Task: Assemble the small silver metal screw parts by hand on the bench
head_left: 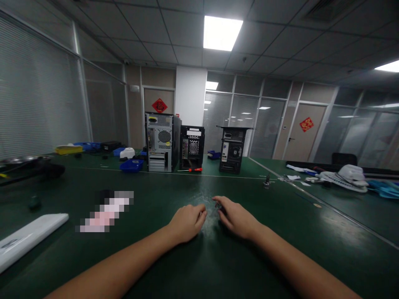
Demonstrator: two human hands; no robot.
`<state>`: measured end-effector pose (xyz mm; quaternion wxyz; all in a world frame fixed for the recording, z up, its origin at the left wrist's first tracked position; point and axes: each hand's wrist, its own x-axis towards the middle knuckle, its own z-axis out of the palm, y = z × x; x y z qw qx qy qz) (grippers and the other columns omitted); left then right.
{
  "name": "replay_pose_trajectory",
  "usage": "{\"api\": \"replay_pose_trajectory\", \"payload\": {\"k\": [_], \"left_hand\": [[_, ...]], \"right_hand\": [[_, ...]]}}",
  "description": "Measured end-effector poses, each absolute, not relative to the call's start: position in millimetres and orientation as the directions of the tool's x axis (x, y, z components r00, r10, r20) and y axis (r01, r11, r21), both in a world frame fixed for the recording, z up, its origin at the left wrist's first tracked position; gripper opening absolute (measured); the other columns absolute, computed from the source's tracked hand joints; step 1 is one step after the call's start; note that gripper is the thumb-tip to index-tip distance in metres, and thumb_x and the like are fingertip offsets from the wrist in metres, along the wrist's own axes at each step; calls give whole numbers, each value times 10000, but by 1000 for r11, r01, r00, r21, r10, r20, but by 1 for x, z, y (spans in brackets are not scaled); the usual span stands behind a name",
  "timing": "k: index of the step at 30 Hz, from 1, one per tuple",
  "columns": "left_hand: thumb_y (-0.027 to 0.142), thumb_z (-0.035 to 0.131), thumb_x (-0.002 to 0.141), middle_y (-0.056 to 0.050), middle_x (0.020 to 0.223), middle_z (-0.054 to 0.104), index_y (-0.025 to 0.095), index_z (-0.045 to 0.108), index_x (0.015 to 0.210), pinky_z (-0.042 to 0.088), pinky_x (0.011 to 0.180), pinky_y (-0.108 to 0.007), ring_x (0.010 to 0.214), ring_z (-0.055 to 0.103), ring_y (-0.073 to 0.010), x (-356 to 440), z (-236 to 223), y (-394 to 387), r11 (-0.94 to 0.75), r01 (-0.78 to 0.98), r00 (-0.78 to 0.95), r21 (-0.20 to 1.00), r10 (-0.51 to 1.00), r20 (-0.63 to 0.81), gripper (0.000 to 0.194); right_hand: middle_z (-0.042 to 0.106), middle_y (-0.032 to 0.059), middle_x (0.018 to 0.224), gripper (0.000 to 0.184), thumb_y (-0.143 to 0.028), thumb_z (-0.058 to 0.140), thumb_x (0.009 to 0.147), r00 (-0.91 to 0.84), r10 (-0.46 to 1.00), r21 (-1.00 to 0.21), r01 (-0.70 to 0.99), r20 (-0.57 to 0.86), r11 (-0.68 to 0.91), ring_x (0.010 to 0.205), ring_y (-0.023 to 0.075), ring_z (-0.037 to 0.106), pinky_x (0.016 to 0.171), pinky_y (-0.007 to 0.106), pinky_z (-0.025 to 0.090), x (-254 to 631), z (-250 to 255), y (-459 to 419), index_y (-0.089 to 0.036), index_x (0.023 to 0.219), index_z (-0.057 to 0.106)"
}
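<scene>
A: Far left?
B: White panel (34, 237) on the green worktop (149, 199), cut off by the frame edge. Next, a pixelated item (106, 212), unreadable. Behind it, a blue tray (131, 166).
A: Left hand (187, 223)?
B: Back of hand up, forearm in from lower left, fingers curled inward. Underside hidden, can't tell if they grip anything.
A: Behind it?
B: Silver computer case (160, 143), upright, then black open case (192, 145) just beside it, red-handled screwdriver (195, 169) lying at its foot.
A: Right hand (238, 216)?
B: Forearm in from lower right, hand turned toward the left one, gap between them. Thumb and index bent, tips apart. Small shiny piece (217, 205) between them, mostly covered; can't tell whether pinched or just lying there.
A: Further right?
B: Second black case (231, 151), upright, at the back; nothing blocks it. Then a small dark metallic object (266, 182), too blurry to name, and a white hat (350, 176).
</scene>
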<state>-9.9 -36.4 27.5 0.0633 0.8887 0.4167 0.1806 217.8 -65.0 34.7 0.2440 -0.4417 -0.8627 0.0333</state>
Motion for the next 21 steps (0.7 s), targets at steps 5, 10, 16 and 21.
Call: {"api": "replay_pose_trajectory", "payload": {"k": [5, 10, 16, 21], "left_hand": [[451, 469, 961, -42, 814, 735, 228, 694, 1020, 408, 634, -273, 714, 656, -196, -9, 27, -36, -640, 675, 605, 366, 765, 221, 322], [474, 441, 980, -34, 750, 725, 216, 739, 839, 385, 594, -257, 644, 623, -165, -6, 31, -41, -716, 592, 692, 370, 687, 220, 419], [453, 427, 1000, -24, 734, 727, 226, 767, 813, 403, 628, -252, 649, 623, -153, -7, 29, -40, -756, 571, 726, 319, 647, 234, 449], [500, 372, 1014, -37, 806, 746, 239, 764, 902, 422, 670, -271, 707, 652, -172, -9, 30, -40, -776, 571, 727, 267, 629, 274, 484]], "right_hand": [[554, 106, 1199, 476, -148, 416, 949, -458, 770, -361, 695, 445, 622, 1058, 208, 589, 959, 388, 487, 218, 34, -66, -229, 1418, 392], [534, 115, 1259, 615, -158, 575, 855, -615, 686, -308, 615, 389, 726, 1143, 246, 542, 1015, 415, 454, 199, 37, -79, -230, 1433, 375], [582, 92, 1185, 509, -133, 557, 872, -624, 691, -291, 628, 365, 722, 1078, 234, 569, 945, 379, 475, 189, 33, -80, -243, 1354, 440], [594, 91, 1132, 388, -123, 528, 894, -596, 692, -291, 634, 407, 717, 1017, 226, 580, 898, 365, 485, 193, 34, -76, -230, 1264, 492]]}}
